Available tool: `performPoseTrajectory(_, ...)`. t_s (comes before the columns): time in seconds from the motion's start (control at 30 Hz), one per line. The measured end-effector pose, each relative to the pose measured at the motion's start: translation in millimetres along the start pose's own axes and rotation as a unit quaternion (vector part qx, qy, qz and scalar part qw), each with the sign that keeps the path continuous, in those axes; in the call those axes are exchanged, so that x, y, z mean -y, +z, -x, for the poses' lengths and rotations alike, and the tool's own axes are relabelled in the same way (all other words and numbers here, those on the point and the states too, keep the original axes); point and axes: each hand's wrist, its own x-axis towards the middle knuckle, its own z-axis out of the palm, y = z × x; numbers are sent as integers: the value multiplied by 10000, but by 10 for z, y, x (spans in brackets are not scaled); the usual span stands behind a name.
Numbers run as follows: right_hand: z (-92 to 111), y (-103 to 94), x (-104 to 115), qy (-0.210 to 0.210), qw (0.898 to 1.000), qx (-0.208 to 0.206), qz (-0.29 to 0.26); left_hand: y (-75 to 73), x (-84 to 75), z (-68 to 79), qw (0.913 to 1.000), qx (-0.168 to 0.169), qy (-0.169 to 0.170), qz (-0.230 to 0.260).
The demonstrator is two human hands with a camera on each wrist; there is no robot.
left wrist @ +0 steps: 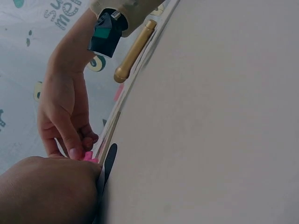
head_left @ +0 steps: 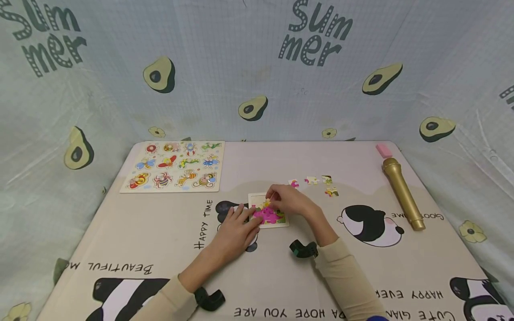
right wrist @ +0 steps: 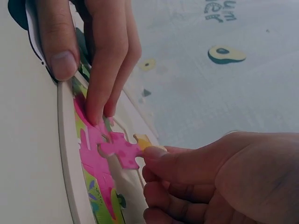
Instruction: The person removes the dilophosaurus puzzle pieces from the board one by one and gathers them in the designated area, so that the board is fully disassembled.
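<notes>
A small jigsaw tray with a pale rim (head_left: 277, 225) lies mid-table, partly filled with pink and green pieces. My left hand (head_left: 234, 236) rests at its left side, fingers extended, with fingertips touching the pink pieces (right wrist: 97, 156). Between thumb and fingers, my right hand (head_left: 291, 200) pinches a pink spotted jigsaw piece (right wrist: 122, 150) with a yellow corner. In the right wrist view this piece is tilted above the tray's bare part, close against the laid pieces. The left wrist view shows my right hand (left wrist: 65, 109) from the side; the tray is mostly hidden there.
Several loose jigsaw pieces (head_left: 311, 180) lie beyond my right hand. An insect picture board (head_left: 173, 189) is at the back left. A gold microphone-shaped cylinder (head_left: 403, 194) and a pink block (head_left: 383, 150) lie along the right edge. Curtains surround the table's back and sides.
</notes>
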Motion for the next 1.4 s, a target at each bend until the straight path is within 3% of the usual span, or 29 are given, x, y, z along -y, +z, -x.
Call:
performPoseTrajectory(0.37,56,-134,-109,-129,9993,-285,-197,-5,-9,3,9998,169,-116,-5)
performPoseTrajectory(1.03,235,-479,-420,541,9920,-940,-650,8,0,13,9994,270,-180,145)
performPoseTrajectory(1.4,314,-599,-600,899,9866,-1232,-585,17,-2,0,9997,150,-150,113)
